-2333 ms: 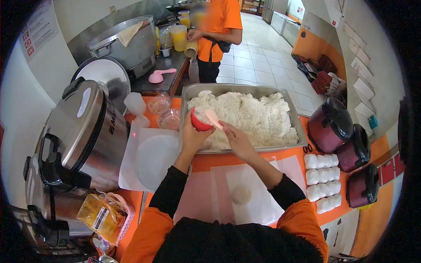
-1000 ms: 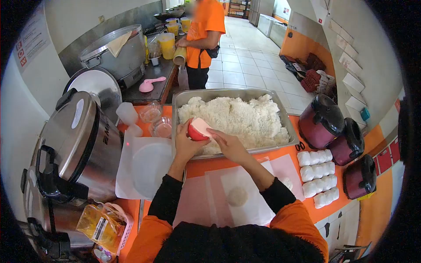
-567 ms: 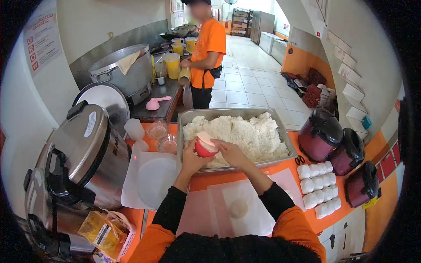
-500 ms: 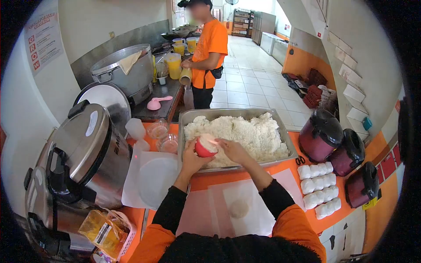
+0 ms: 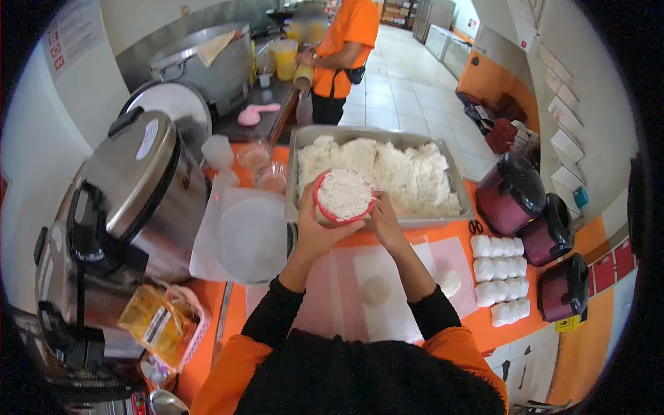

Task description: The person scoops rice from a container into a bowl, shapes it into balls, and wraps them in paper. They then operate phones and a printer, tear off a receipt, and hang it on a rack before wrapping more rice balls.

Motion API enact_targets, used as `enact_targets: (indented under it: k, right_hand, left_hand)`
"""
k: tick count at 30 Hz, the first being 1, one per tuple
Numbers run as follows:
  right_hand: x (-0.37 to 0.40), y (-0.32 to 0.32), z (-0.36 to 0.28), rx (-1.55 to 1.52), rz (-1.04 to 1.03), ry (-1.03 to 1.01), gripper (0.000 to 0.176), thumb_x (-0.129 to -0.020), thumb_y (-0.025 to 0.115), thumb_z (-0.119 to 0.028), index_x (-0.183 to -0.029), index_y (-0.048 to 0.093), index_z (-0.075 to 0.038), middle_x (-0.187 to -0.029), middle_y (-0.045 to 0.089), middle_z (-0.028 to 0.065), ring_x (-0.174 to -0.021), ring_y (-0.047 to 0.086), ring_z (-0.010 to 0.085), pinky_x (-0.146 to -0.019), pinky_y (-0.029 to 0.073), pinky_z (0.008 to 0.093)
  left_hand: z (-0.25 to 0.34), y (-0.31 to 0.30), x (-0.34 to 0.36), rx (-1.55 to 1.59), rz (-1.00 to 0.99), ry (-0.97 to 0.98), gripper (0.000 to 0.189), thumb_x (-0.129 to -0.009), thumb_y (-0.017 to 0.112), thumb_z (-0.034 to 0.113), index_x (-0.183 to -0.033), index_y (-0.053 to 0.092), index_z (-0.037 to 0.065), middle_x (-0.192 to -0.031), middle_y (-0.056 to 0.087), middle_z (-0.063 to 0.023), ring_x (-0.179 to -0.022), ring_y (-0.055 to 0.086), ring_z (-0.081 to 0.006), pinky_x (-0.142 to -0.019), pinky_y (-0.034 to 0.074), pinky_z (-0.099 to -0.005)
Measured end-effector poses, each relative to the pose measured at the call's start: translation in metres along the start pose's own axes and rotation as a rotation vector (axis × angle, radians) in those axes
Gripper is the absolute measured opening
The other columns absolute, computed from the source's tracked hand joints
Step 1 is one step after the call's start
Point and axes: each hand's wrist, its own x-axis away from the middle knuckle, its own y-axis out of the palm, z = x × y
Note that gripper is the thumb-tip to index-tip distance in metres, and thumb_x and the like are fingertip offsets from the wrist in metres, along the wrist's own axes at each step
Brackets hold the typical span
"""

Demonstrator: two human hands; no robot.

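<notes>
A small red cup (image 5: 324,211), heaped with white rice (image 5: 346,192), is held up over the near edge of a metal tray. My left hand (image 5: 312,235) wraps around its left side and underside. On the opposite side, the fingers of my right hand (image 5: 389,220) pinch the cup at its right edge. Behind the cup, more rice (image 5: 415,173) fills the metal tray (image 5: 293,155). Below my hands lie paper sheets (image 5: 339,283), and a round rice mound (image 5: 450,283) sits on the right one, beside my right forearm.
Rows of white wrapped bundles (image 5: 499,269) lie at the right, with scissors (image 5: 476,227) and dark red rice cookers (image 5: 512,187) close by. Large steel cookers (image 5: 138,200) crowd the left, near a round white lid (image 5: 252,238). Beyond the tray, a person in orange (image 5: 346,48) stands at a counter.
The cup has come nearer to me and tipped so its rice-filled top faces up at me. My view has tilted downward, uncovering the rice mound by my right forearm.
</notes>
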Motion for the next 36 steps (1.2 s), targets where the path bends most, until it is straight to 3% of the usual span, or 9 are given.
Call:
enact_targets:
  k: [6,9,12,15,18,22,25,33,36]
  right_hand:
    - [0.1,0.038,-0.065,-1.645,-0.449,0.564,0.056,-0.099,0.033,-0.049,-0.142,0.036,-0.014,-0.138,0.047,0.0098,-0.123,0.049,0.0259,-0.103,0.04,0.0438]
    - [0.139,0.055,-0.053,-1.661,-0.407,0.743,0.056,-0.098,0.033,-0.051,-0.14,0.039,-0.014,-0.136,0.048,0.008,-0.121,0.051,0.0257,-0.099,0.044,0.0445]
    - [0.151,0.067,-0.049,-1.448,-0.379,0.914,0.055,-0.096,0.04,-0.049,-0.14,0.039,-0.015,-0.136,0.049,0.0092,-0.121,0.051,0.0249,-0.097,0.046,0.042]
    - [0.15,0.084,-0.048,-1.161,-0.393,0.791,0.055,-0.094,0.053,-0.039,-0.14,0.038,-0.013,-0.134,0.049,0.0117,-0.118,0.053,0.0251,-0.095,0.046,0.0401]
    - [0.147,0.103,-0.07,-0.607,-0.383,0.55,0.066,-0.086,0.066,-0.031,-0.14,0.036,-0.01,-0.132,0.049,0.0165,-0.116,0.052,0.0296,-0.098,0.043,0.0408]
    - [0.165,0.16,-0.043,0.006,-0.223,-0.104,0.091,-0.068,0.082,-0.031,-0.142,0.035,-0.006,-0.13,0.044,0.0206,-0.118,0.046,0.0352,-0.1,0.039,0.0424]
    - [0.175,0.174,-0.047,0.253,-0.295,-0.217,0.096,-0.066,0.082,-0.028,-0.143,0.031,-0.004,-0.13,0.044,0.0203,-0.119,0.044,0.0371,-0.101,0.038,0.0447]
    - [0.165,0.15,-0.047,0.089,-0.322,-0.255,0.097,-0.066,0.08,-0.029,-0.143,0.027,-0.002,-0.132,0.043,0.0217,-0.122,0.041,0.0403,-0.105,0.033,0.0483]
    - [0.173,0.127,-0.057,0.169,-0.255,-0.302,0.085,-0.069,0.079,-0.027,-0.138,0.036,-0.001,-0.134,0.04,0.0228,-0.123,0.039,0.039,-0.105,0.032,0.048]
  left_hand:
    - [0.059,-0.009,0.091,-0.177,-0.012,-0.2,0.099,-0.055,0.09,0.026,-0.136,0.039,0.0,-0.126,0.044,-0.0145,-0.122,0.044,-0.0278,-0.098,0.043,-0.0389]
    - [0.049,-0.041,0.155,-0.628,-0.125,-0.144,0.099,-0.056,0.088,0.03,-0.136,0.039,0.0,-0.124,0.045,-0.0174,-0.121,0.043,-0.0319,-0.098,0.042,-0.0434]
    - [0.034,-0.077,0.223,-0.914,-0.194,-0.434,0.093,-0.061,0.084,0.03,-0.136,0.039,-0.001,-0.124,0.046,-0.0204,-0.118,0.042,-0.0363,-0.098,0.039,-0.0458]
    - [0.023,-0.108,0.269,-1.073,-0.129,-0.455,0.084,-0.066,0.079,0.026,-0.136,0.04,0.0,-0.125,0.046,-0.0214,-0.116,0.043,-0.038,-0.098,0.037,-0.0472]
    - [0.023,-0.119,0.279,-1.218,-0.159,-0.404,0.08,-0.068,0.077,0.026,-0.135,0.041,0.001,-0.125,0.046,-0.0215,-0.114,0.044,-0.0386,-0.095,0.038,-0.047]
    - [0.02,-0.125,0.283,-1.087,-0.141,-0.413,0.08,-0.068,0.079,0.027,-0.133,0.041,-0.001,-0.125,0.046,-0.0212,-0.113,0.044,-0.0384,-0.096,0.039,-0.0472]
    - [0.021,-0.126,0.29,-1.016,-0.037,-0.371,0.08,-0.068,0.079,0.028,-0.132,0.041,-0.003,-0.126,0.046,-0.0212,-0.114,0.045,-0.038,-0.097,0.039,-0.0458]
    - [0.01,-0.129,0.319,-1.018,0.218,-0.186,0.065,-0.072,0.077,0.02,-0.125,0.045,-0.003,-0.124,0.048,-0.0217,-0.114,0.047,-0.0381,-0.097,0.04,-0.0424]
    - [0.039,-0.117,0.334,-0.858,0.753,-0.237,0.044,-0.083,0.065,0.009,-0.122,0.047,-0.001,-0.112,0.053,-0.0155,-0.099,0.054,-0.0284,-0.088,0.044,-0.038]
